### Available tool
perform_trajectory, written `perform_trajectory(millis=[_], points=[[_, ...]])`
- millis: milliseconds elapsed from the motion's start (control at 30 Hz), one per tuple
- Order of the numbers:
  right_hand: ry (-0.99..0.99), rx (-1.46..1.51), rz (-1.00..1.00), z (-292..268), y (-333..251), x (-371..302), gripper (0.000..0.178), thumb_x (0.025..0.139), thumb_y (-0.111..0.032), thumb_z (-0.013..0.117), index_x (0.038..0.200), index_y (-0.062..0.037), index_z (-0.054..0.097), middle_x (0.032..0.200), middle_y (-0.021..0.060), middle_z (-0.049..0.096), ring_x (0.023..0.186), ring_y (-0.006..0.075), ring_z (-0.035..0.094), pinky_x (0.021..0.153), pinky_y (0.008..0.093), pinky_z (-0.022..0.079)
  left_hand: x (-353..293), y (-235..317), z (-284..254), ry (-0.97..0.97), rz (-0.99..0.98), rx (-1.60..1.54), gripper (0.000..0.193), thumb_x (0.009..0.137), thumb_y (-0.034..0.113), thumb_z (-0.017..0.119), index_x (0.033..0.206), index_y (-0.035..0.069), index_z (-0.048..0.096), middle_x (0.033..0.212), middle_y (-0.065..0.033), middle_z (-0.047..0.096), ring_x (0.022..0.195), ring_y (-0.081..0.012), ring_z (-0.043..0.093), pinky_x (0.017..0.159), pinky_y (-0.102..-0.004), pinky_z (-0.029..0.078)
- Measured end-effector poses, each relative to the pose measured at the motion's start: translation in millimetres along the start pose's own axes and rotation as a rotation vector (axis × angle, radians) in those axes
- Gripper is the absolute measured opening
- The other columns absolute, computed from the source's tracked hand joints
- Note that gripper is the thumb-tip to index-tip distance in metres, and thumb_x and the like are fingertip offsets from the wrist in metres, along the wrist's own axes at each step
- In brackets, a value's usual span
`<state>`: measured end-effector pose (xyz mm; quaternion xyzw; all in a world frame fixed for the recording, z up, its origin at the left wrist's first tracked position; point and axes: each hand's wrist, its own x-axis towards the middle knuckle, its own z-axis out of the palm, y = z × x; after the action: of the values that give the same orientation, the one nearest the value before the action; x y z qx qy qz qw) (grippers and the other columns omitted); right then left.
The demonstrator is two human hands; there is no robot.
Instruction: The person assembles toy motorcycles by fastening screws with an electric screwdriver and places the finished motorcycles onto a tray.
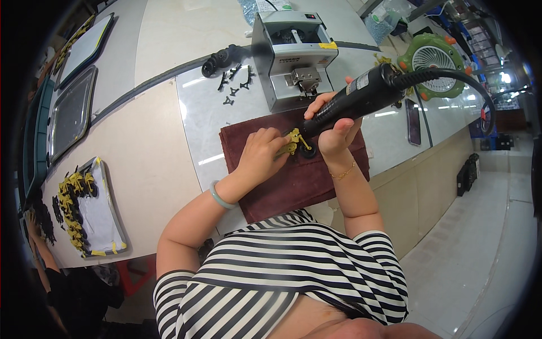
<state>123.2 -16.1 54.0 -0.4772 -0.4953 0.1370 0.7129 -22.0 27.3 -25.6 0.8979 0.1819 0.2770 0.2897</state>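
Note:
My right hand is wrapped round a black electric screwdriver, thumb on the near side. The tool tilts, its cable end up to the right and its tip down over a small yellow and black toy vehicle part. My left hand pinches that part from the left and steadies it. A black wheel shows at the part's right. Both hands are over a folded dark red cloth. The exact spot where the tip meets the part is too small to make out.
Behind the cloth stands a grey screw feeder. Left of it lie small black plastic pieces and black wheels. A phone and green fan are right. A tray of yellow-black parts sits left, near another person's arm.

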Motion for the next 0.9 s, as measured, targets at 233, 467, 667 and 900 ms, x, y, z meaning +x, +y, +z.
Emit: perform_trajectory(millis=[233,467,667,900], points=[[-0.044,-0.017,0.020,4.8,11.0,-7.3,0.094,0.073,-0.072,0.045,0.123,0.0045,0.023,0.070,0.0102,0.054,0.055,0.0148,0.055,0.054,0.0246,0.047,-0.4,-0.8,-0.2,-0.009,-0.011,-0.018,0.032,0.065,0.011,0.071,0.096,0.006,0.063,0.089,-0.0039,0.052,0.082,-0.0210,0.051,0.069,-0.0332,0.038],[-0.070,-0.045,0.030,2.3,19.3,-11.8,0.090,0.073,-0.073,0.043,0.116,0.0046,0.026,0.070,0.0101,0.054,0.056,0.0148,0.056,0.055,0.0246,0.047,1.5,-0.3,0.2,0.002,-0.016,-0.041,0.032,0.065,0.009,0.070,0.096,0.005,0.062,0.089,-0.0049,0.052,0.082,-0.0220,0.051,0.070,-0.0339,0.039],[-0.053,0.030,0.005,1.9,22.1,-16.4,0.089,0.074,-0.069,0.049,0.121,0.0037,0.029,0.069,0.0076,0.056,0.059,0.0117,0.055,0.057,0.0222,0.044,0.5,-1.3,-1.0,0.005,-0.012,-0.035,0.032,0.065,0.009,0.070,0.095,0.005,0.062,0.089,-0.0052,0.051,0.082,-0.0220,0.050,0.070,-0.0336,0.040],[0.093,-0.107,-0.202,5.4,-8.7,41.1,0.099,0.076,-0.072,0.040,0.133,0.0049,0.012,0.065,0.0100,0.055,0.052,0.0135,0.053,0.054,0.0228,0.045,-2.2,-1.0,-2.3,0.003,-0.009,-0.050,0.033,0.065,0.011,0.071,0.097,0.006,0.062,0.087,-0.0045,0.050,0.081,-0.0214,0.049,0.070,-0.0331,0.039]])
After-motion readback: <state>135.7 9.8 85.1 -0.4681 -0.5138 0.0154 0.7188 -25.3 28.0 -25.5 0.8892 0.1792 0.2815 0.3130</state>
